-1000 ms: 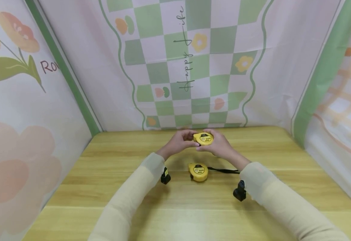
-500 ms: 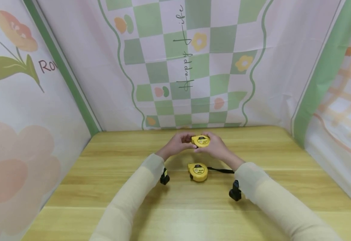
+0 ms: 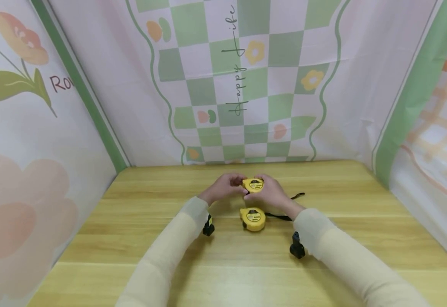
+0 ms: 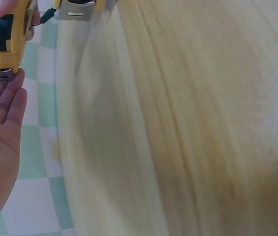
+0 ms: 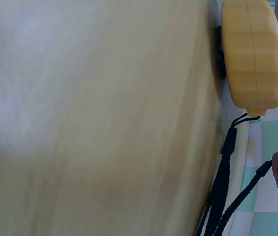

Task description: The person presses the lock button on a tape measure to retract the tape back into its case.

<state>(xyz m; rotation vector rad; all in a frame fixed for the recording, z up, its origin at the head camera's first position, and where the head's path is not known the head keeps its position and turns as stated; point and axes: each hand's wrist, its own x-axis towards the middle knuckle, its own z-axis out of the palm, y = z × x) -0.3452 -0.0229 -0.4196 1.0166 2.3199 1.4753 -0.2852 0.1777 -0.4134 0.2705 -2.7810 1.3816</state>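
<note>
My right hand (image 3: pixel 271 192) grips a yellow tape measure (image 3: pixel 253 185) by its right end, thumb along the near side. From the left, my left hand (image 3: pixel 225 187) reaches to its other end. In the left wrist view, the fingers of my left hand (image 4: pixel 4 132) lie straight, their tips right at the metal hook of the held tape measure (image 4: pixel 9 39). A second yellow tape measure (image 3: pixel 253 219) lies on the table in front of both hands, label up, with a black wrist strap (image 3: pixel 278 216) trailing right; in the right wrist view its side (image 5: pixel 252 54) looms large.
Under everything is a wooden table (image 3: pixel 231 273). A patterned curtain (image 3: pixel 254 98) hangs behind its far edge, with more printed cloth (image 3: pixel 27 140) on both sides. A black wrist camera (image 3: pixel 208 226) hangs under each sleeve.
Both hands and the held tape measure have come lower and nearer, the tape measure also shifting slightly left. Its black strap now shows right of my right wrist. The second tape measure stays put.
</note>
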